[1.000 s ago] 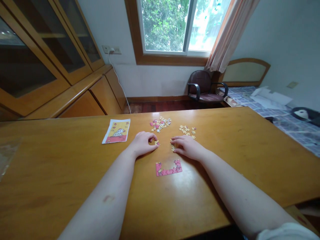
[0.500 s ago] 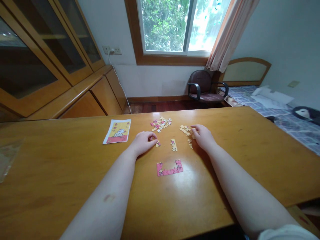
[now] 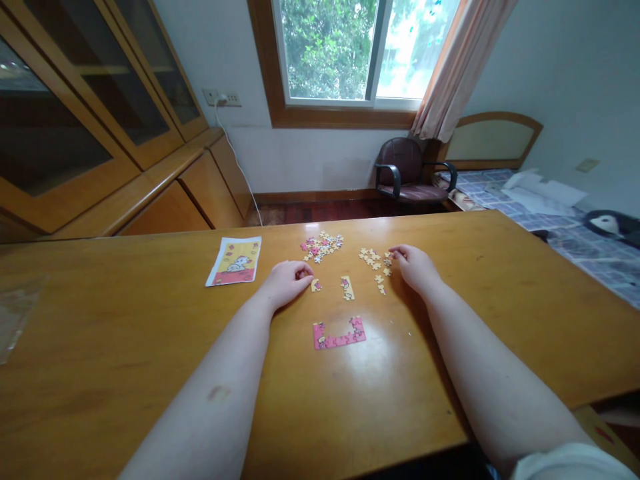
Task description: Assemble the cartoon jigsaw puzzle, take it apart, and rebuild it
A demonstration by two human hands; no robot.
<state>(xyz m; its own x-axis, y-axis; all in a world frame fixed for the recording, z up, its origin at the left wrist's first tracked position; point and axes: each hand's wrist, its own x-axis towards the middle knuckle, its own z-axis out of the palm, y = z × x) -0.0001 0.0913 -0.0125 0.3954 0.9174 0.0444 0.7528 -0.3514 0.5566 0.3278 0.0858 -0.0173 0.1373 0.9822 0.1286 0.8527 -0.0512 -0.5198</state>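
My left hand (image 3: 289, 283) rests on the table with its fingers curled together, the tips at the edge of a small yellow-and-pink puzzle piece (image 3: 316, 285). On the right, the fingers of my right hand (image 3: 414, 265) are pinched beside a loose group of yellow puzzle pieces (image 3: 371, 258); whether a piece is between them is hidden. Between the hands lies a joined yellow strip of puzzle (image 3: 347, 288). Nearer to me is a joined pink U-shaped puzzle section (image 3: 340, 342). A mixed pile of pink, white and yellow pieces (image 3: 323, 247) sits farther back.
A printed picture sheet (image 3: 235, 261) with a white animal on yellow and pink lies left of my left hand. Clear plastic (image 3: 17, 320) is at the table's far left. Beyond the table (image 3: 150, 300) stand a chair (image 3: 403, 167) and a bed (image 3: 595, 250).
My right hand has moved slightly right and away from me, uncovering several yellow pieces. My left hand stays in nearly the same place by its piece.
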